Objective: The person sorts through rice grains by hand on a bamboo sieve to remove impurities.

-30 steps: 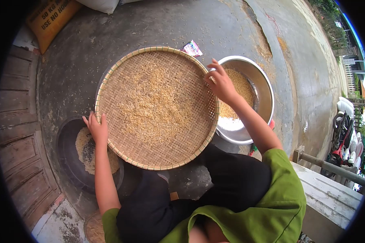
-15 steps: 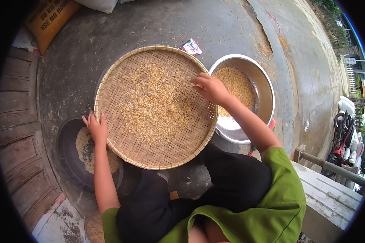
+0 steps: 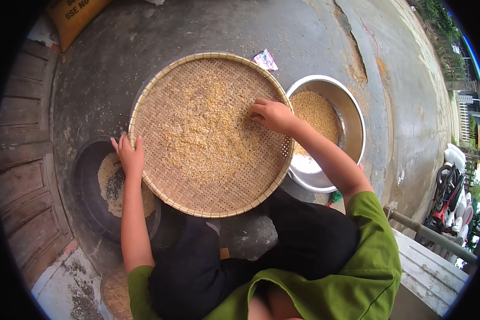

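Observation:
A round bamboo winnowing tray (image 3: 210, 201) with a bound rim sits above my lap. Unhusked rice grains (image 3: 205, 141) are spread over its woven middle. My left hand (image 3: 129, 154) grips the tray's left rim, thumb on the inner side and fingers outside. Over the right part of the tray, my right hand (image 3: 271, 114) has its fingers curled and pinched together just at the grains. Whatever lies between those fingertips is hidden. A steel basin (image 3: 352, 114) holding more grain (image 3: 316, 114) stands right of the tray, partly beneath my right forearm.
A dark basin (image 3: 88, 205) with pale, dark-flecked grain lies at lower left, partly behind my left arm. A small pink-and-white packet (image 3: 265, 60) rests beyond the tray. An orange sack (image 3: 77, 21) stands at upper left, near wooden panels (image 3: 26, 138). A white ledge (image 3: 426, 266) is at right.
My right hand has come down from above the tray to its grains, and its fingers have closed together. My left hand keeps its hold on the rim. The view has shifted slightly.

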The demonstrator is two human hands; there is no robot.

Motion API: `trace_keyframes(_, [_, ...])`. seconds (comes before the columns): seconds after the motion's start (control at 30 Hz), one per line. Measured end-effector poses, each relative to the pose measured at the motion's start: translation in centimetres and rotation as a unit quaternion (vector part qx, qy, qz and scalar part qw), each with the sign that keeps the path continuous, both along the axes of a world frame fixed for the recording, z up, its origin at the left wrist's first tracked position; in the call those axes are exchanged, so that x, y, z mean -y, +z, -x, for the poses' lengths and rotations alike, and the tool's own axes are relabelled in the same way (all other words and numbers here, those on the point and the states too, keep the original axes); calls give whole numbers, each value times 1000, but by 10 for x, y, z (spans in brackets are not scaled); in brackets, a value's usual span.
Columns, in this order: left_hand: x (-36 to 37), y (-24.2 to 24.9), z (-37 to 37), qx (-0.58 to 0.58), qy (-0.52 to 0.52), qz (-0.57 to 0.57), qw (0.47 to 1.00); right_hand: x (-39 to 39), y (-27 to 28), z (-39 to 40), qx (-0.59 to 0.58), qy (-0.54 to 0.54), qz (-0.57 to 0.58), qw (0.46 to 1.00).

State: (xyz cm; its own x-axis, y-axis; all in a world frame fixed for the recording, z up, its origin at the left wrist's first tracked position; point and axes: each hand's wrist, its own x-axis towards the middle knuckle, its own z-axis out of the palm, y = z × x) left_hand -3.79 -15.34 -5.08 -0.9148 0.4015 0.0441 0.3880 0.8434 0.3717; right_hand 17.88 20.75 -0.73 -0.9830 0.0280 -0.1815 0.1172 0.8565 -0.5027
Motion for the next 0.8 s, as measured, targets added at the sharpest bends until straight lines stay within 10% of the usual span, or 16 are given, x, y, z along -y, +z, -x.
trace_keyframes(0.67, [-1, -2, 0, -7, -12, -8, 1000, 5, -4, -1, -28, 17, -94, 995])
trace_keyframes(0.8, [-1, 0, 0, -8, -11, -13, 1000, -15, 24, -22, -65, -153, -47, 985])
